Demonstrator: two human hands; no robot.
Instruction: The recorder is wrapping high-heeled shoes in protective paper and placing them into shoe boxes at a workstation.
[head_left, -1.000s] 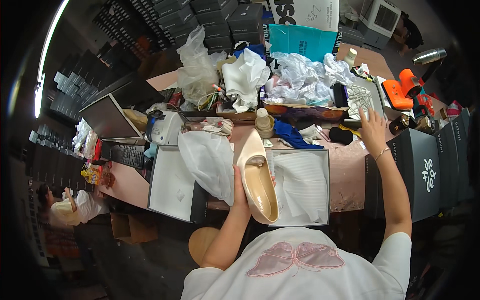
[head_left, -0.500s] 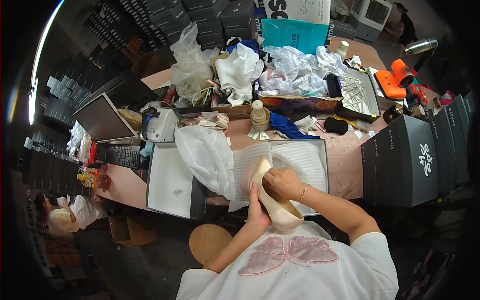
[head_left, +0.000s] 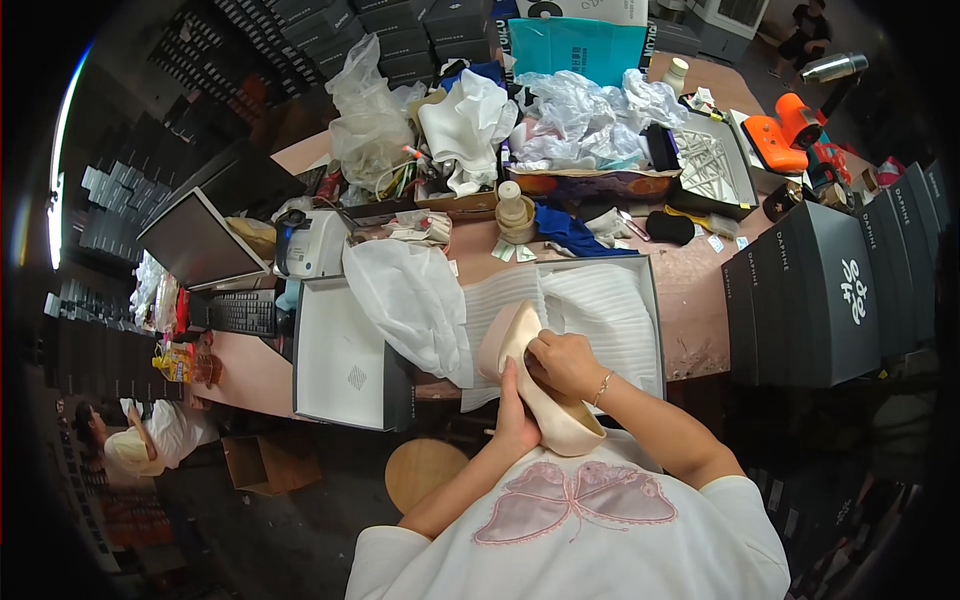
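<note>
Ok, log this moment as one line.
left hand: holds beige shoe | right hand: on shoe's inside | below: open shoebox, white tissue

Beige pointed-toe pump point(head_left: 540, 385), smooth pale leather, held above near edge of open shoe box point(head_left: 650, 300). Toe points away toward box, heel end nearest person, opening facing right. Shoe tilted, sole side resting against left palm, right fingers inside opening.

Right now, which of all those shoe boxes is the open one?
The open shoe box on the pink table, right in front of the hands, lined with white ribbed paper. Its lid lies beside it on the left. The dark boxes standing at the right are all closed.
</note>
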